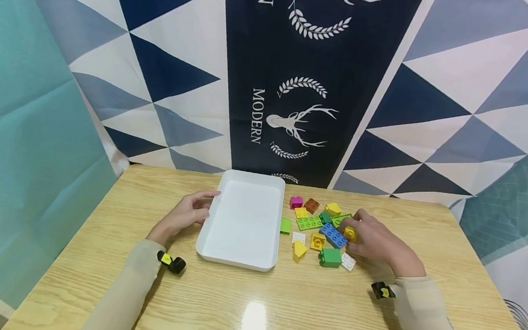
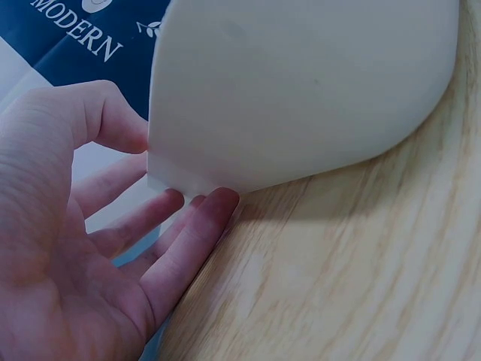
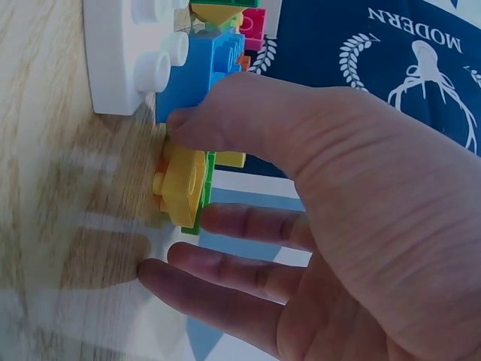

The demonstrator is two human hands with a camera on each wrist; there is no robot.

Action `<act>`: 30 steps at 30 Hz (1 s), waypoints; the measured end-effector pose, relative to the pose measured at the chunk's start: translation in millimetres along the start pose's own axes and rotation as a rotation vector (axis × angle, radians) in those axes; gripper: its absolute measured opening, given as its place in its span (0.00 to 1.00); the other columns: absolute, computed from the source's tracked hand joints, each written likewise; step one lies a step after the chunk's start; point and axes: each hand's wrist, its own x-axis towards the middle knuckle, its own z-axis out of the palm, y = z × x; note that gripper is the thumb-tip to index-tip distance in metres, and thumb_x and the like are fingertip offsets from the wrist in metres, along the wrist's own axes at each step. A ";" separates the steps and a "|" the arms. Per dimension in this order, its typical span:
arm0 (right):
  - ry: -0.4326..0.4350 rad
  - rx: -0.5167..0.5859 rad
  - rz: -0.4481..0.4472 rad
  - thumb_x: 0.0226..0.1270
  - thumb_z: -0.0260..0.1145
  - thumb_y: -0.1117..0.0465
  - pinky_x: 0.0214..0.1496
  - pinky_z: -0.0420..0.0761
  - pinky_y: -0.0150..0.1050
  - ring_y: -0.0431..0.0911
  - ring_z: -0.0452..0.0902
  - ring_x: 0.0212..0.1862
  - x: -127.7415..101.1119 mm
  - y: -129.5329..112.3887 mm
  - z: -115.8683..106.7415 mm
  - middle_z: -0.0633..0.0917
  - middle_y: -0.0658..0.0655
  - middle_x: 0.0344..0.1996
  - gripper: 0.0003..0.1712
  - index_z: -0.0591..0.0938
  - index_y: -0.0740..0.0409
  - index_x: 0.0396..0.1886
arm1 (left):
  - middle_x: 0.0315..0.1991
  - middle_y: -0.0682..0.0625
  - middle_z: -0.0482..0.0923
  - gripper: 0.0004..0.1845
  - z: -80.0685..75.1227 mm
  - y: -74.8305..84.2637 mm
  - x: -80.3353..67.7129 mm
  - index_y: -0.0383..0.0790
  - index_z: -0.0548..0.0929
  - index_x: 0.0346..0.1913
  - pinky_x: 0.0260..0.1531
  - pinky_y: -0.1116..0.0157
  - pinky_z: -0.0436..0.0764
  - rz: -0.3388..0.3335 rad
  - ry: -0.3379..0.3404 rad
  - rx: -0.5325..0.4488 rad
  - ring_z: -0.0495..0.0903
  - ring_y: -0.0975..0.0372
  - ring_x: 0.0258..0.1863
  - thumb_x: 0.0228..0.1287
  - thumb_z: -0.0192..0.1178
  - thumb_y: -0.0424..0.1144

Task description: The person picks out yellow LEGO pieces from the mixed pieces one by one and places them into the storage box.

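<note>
The white tray (image 1: 244,221) sat bare in the middle of the desk (image 1: 280,302), not one block in it, so as far as I could judge the sorting had hardly begun. The left hand (image 1: 185,216) lay against the tray's left wall, fingers (image 2: 180,241) nearly straight and touching the side, thumb near the rim, steadying it rather than gripping. The right hand (image 1: 375,240) was over in the pile, pinching a small yellow block (image 1: 350,233) between thumb and forefinger while its other fingers stayed loosely stretched out; from the wrist view the block looked to be at the desk's surface, beside the blue brick (image 1: 333,235). All the other pieces lay loose to the right of the tray: a green square block (image 1: 330,257), a flat green plate (image 1: 309,222), a pink block (image 1: 296,202), a brown one (image 1: 311,205), several yellow and white bits. By my reckoning everything was left to do.
</note>
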 end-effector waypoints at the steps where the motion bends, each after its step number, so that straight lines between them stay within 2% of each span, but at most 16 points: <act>1: -0.002 0.000 0.001 0.65 0.81 0.62 0.54 0.85 0.55 0.53 0.77 0.48 0.3 0.5 0.3 0.82 0.64 0.54 0.21 0.91 0.48 0.57 | 0.83 0.28 0.70 0.40 -0.1 0.2 -0.1 0.35 0.68 0.87 0.49 0.68 0.91 0.000 0.001 -0.001 0.82 0.41 0.74 0.71 0.55 0.29; 8: -0.014 -0.004 0.014 0.67 0.81 0.61 0.56 0.85 0.56 0.53 0.78 0.48 0.7 -0.7 0.6 0.82 0.65 0.54 0.18 0.94 0.52 0.56 | 0.84 0.29 0.70 0.40 0.0 -0.2 0.8 0.37 0.70 0.86 0.48 0.69 0.91 -0.003 0.006 0.000 0.82 0.42 0.73 0.70 0.56 0.29; 17: -0.025 -0.007 0.036 0.66 0.81 0.64 0.51 0.86 0.51 0.51 0.78 0.44 0.9 0.8 1.4 0.82 0.63 0.52 0.13 0.95 0.53 0.50 | 0.83 0.29 0.70 0.39 0.0 -1.0 0.2 0.37 0.70 0.86 0.48 0.68 0.91 0.001 0.005 -0.003 0.82 0.41 0.74 0.71 0.56 0.30; 21: -0.020 -0.007 0.018 0.65 0.82 0.66 0.48 0.86 0.49 0.51 0.78 0.42 1.1 2.7 1.2 0.82 0.63 0.50 0.12 0.96 0.53 0.48 | 0.82 0.28 0.71 0.40 -0.1 -1.5 0.0 0.36 0.69 0.86 0.49 0.68 0.91 0.007 0.002 -0.003 0.82 0.41 0.74 0.70 0.56 0.30; 28: 0.043 -0.034 -0.081 0.62 0.82 0.69 0.42 0.84 0.48 0.49 0.76 0.37 3.5 16.2 8.4 0.82 0.61 0.42 0.09 0.96 0.54 0.41 | 0.82 0.28 0.72 0.39 0.1 -1.5 1.0 0.37 0.70 0.86 0.48 0.68 0.91 -0.002 0.004 0.000 0.82 0.40 0.74 0.71 0.56 0.29; 30: 0.035 -0.034 -0.069 0.63 0.82 0.69 0.43 0.85 0.48 0.48 0.76 0.38 3.3 15.0 7.4 0.82 0.60 0.42 0.08 0.96 0.53 0.40 | 0.82 0.30 0.72 0.39 0.2 -0.9 1.4 0.38 0.70 0.86 0.48 0.68 0.91 -0.010 0.008 0.000 0.82 0.41 0.73 0.71 0.56 0.29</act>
